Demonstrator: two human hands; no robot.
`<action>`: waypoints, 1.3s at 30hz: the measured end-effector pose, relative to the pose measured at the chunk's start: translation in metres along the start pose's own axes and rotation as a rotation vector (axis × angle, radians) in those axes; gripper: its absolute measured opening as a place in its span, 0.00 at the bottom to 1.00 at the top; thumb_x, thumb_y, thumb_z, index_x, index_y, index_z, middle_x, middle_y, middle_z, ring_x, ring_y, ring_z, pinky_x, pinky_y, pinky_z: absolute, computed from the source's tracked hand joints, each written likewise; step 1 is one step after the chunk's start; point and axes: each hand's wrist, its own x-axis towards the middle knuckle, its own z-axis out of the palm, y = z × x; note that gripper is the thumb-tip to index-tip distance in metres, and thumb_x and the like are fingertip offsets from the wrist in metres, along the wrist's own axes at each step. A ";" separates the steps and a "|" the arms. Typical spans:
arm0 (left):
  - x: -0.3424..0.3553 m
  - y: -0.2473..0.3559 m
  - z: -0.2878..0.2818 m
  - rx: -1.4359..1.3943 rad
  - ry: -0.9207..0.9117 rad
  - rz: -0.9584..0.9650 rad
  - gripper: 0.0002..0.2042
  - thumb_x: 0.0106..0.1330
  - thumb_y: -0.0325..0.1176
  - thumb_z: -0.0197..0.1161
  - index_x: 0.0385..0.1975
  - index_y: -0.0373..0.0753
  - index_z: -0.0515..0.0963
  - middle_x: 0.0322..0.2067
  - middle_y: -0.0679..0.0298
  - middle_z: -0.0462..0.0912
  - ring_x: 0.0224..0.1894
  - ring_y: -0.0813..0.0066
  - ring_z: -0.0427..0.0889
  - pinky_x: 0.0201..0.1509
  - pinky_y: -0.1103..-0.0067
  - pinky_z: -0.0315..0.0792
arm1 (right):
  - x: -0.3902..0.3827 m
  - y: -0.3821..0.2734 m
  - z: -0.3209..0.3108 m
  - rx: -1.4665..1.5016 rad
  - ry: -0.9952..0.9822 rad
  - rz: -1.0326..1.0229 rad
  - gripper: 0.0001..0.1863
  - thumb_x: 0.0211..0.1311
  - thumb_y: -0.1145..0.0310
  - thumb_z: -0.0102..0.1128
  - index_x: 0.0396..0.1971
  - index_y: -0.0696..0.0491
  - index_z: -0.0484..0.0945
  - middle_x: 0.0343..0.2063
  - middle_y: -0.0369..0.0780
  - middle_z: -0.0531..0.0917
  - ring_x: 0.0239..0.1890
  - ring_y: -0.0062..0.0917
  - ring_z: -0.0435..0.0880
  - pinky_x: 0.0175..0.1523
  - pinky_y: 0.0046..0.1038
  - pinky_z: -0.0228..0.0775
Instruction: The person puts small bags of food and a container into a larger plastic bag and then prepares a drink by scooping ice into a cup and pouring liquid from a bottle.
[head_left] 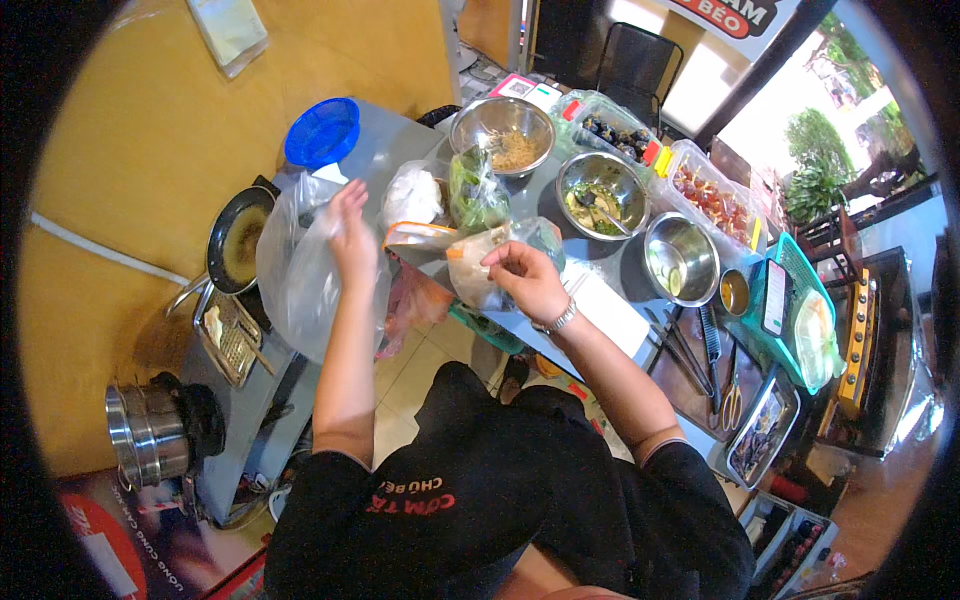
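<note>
While the left hand (pixel 348 222) is raised over the table's left side, its forearm comes almost straight up from the lower edge, fingers extended and slightly blurred, pointing up and a little right. Its grip looks loose and unclosed; whether the fingers touch the clear bag (pixel 295 285) cannot be told. That bag hangs just left of the hand and wrist, spreading down beside the forearm, with a pan (pixel 238 245) farther left. Between the two hands stand a white bag (pixel 411 196) and, to its right, a bag of greens (pixel 480 200). Below the greens, the pouch (pixel 472 272) sits immediately left of the right hand (pixel 528 280), which slants in from the lower right, its fingers curled and thumb close to them. Whether that near-closed grip pinches the pouch's edge cannot be told. Right of this hand are a bowl (pixel 603 165) of food and, farther right, a smaller bowl (pixel 690 235).
</note>
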 end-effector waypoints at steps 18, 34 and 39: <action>-0.096 0.013 0.043 0.182 -0.700 0.027 0.12 0.64 0.42 0.61 0.37 0.42 0.72 0.30 0.59 0.80 0.33 0.62 0.80 0.37 0.71 0.72 | -0.001 -0.040 -0.029 -1.117 0.588 -0.001 0.11 0.52 0.74 0.53 0.37 0.50 0.78 0.32 0.46 0.83 0.36 0.43 0.82 0.42 0.41 0.72; -0.109 0.013 0.035 0.101 -0.679 0.130 0.10 0.65 0.39 0.59 0.38 0.41 0.72 0.29 0.57 0.79 0.33 0.59 0.80 0.36 0.67 0.72 | -0.014 -0.040 -0.050 -1.026 0.370 -0.249 0.14 0.49 0.80 0.50 0.38 0.54 0.73 0.32 0.48 0.79 0.33 0.46 0.79 0.39 0.42 0.70; -0.121 0.023 0.022 0.339 -0.624 -0.161 0.10 0.66 0.38 0.60 0.36 0.38 0.72 0.30 0.61 0.79 0.32 0.70 0.78 0.35 0.74 0.72 | -0.017 -0.026 -0.063 -0.940 0.439 -0.340 0.16 0.45 0.82 0.53 0.37 0.53 0.73 0.29 0.47 0.77 0.31 0.43 0.78 0.37 0.40 0.70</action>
